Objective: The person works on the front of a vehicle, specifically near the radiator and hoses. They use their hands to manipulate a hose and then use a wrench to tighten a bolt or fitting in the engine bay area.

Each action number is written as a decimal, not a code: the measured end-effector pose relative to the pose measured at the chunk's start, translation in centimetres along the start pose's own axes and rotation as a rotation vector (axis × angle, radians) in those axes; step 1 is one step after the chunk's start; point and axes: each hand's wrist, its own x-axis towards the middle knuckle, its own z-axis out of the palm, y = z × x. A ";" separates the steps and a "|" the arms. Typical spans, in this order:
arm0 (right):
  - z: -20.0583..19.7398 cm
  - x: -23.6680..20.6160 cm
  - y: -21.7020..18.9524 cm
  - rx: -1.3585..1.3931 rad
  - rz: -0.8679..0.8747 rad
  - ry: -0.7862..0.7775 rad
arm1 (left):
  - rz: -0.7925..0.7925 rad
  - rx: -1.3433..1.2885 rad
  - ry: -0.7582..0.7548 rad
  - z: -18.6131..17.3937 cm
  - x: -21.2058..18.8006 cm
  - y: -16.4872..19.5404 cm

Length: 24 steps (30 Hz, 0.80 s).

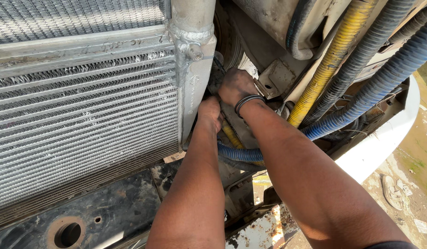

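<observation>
Both my hands reach into the narrow gap beside the radiator (84, 115), at its welded aluminium side tank (191, 87). My right hand (236, 85) curls closed around a dark fitting (216, 74) against the tank; my left hand (209, 113) presses in just below, its fingers hidden, so I cannot tell their grip. The fitting looks stiff, greasy and slippery, best held around its body. Blue (361, 99) and yellow (331, 57) corrugated hoses run just beside my wrists.
</observation>
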 end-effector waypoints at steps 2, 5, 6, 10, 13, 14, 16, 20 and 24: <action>0.1 -0.2 0.0 -0.006 -0.006 0.038 | -0.017 -0.006 0.005 0.0 0.1 -0.1; 0.0 -0.4 -0.4 0.028 0.051 0.065 | 0.004 0.024 -0.004 -0.1 0.2 -0.2; -0.1 -0.6 -0.5 0.037 0.066 0.055 | 0.017 0.042 -0.013 -0.1 0.2 -0.1; -1.0 -1.1 -0.9 0.064 0.122 -0.056 | -0.019 0.114 0.032 0.0 -0.5 0.3; -1.2 -1.1 -0.9 0.028 0.090 -0.110 | -0.011 0.161 0.020 -0.1 -0.8 0.5; -1.1 -1.0 -0.8 0.009 0.070 -0.113 | 0.001 0.115 0.002 -0.1 -0.9 0.4; -0.6 -0.6 -0.7 0.025 0.092 -0.090 | 0.013 0.069 -0.015 -0.1 -0.8 0.3; 0.4 -0.2 -0.2 0.009 0.039 0.003 | 0.010 0.076 -0.007 -0.1 -0.6 0.3; 0.6 -0.3 0.2 0.055 -0.007 0.065 | -0.001 0.044 0.001 0.1 -0.5 0.3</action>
